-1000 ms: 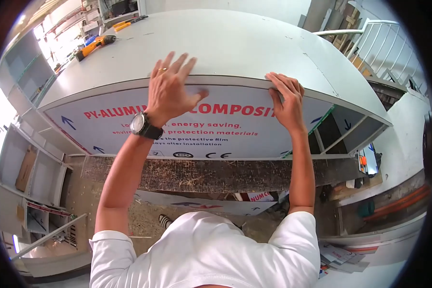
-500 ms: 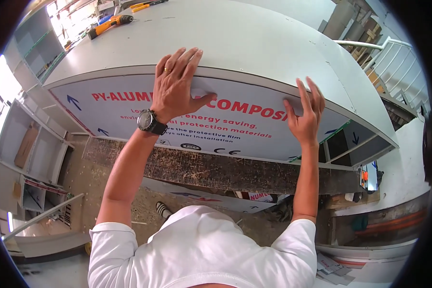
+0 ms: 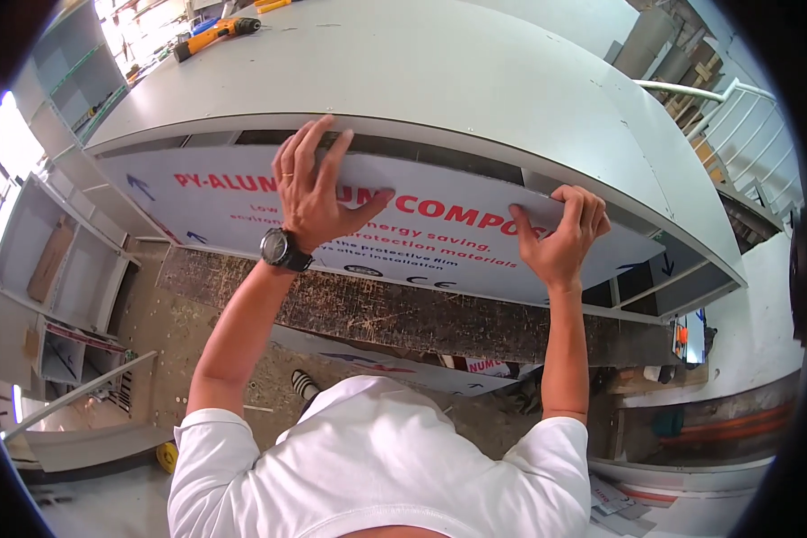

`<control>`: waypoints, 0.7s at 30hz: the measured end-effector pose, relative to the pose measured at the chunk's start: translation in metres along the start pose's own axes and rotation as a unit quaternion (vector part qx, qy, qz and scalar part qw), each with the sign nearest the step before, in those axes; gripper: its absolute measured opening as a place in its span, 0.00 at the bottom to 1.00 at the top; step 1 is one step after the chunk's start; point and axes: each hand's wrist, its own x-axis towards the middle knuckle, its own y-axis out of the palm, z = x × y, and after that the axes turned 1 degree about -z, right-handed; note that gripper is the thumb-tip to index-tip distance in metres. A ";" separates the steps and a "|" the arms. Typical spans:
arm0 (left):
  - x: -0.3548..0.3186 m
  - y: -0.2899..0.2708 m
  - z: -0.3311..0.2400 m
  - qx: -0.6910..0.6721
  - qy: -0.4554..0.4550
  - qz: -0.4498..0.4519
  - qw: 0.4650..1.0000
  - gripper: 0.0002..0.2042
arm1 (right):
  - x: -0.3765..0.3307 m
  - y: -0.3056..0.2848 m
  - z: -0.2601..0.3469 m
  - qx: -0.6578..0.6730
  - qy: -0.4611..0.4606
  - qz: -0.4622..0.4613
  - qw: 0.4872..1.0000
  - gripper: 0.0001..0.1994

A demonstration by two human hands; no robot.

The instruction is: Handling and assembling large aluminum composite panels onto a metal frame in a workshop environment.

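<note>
A long grey-white composite panel (image 3: 439, 235) with printed lettering and arrows stands along the front of a large white cabinet (image 3: 421, 72). Its upper edge leans out towards me, leaving a dark gap below the cabinet's top. My left hand (image 3: 316, 190), with a ring and a wrist watch (image 3: 285, 250), grips that edge left of the middle, fingers over it and thumb across the printed face. Further right, my right hand (image 3: 560, 235) has its fingers hooked over the same edge, thumb on the front. The panel's lower edge rests near a dark, worn bench (image 3: 403, 314).
On the cabinet top at the far left lies an orange drill (image 3: 215, 38). A white railing (image 3: 735, 117) stands at the right. Open white cabinet frames (image 3: 76, 242) are at the left. Under the bench, another printed panel (image 3: 403, 372) leans above the stained floor (image 3: 188, 332).
The panel's upper edge has come away from the cabinet towards me, opening a gap. My right hand has moved down and closed over that edge; my left fingers have also hooked over it.
</note>
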 end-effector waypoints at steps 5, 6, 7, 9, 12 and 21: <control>0.011 -0.031 0.002 0.065 0.040 0.026 0.997 0.35 | -0.001 -0.020 0.004 0.015 -0.027 0.017 0.999 0.23; 0.012 -0.036 0.007 0.059 0.038 0.022 0.997 0.34 | -0.004 -0.022 0.006 0.030 -0.025 0.021 0.999 0.23; 0.015 -0.036 0.015 0.051 0.038 0.015 0.998 0.33 | -0.004 -0.022 0.004 0.042 -0.023 0.023 0.999 0.23; 0.018 -0.037 0.023 0.037 0.036 0.003 0.999 0.33 | -0.005 -0.023 0.002 0.067 -0.019 0.028 0.997 0.23; 0.020 -0.041 0.025 0.053 0.027 0.046 0.997 0.34 | -0.006 -0.022 0.002 0.048 -0.032 0.017 0.998 0.22; 0.026 -0.044 0.024 0.065 0.035 0.003 0.997 0.39 | -0.003 -0.027 0.009 0.028 -0.052 0.013 0.998 0.20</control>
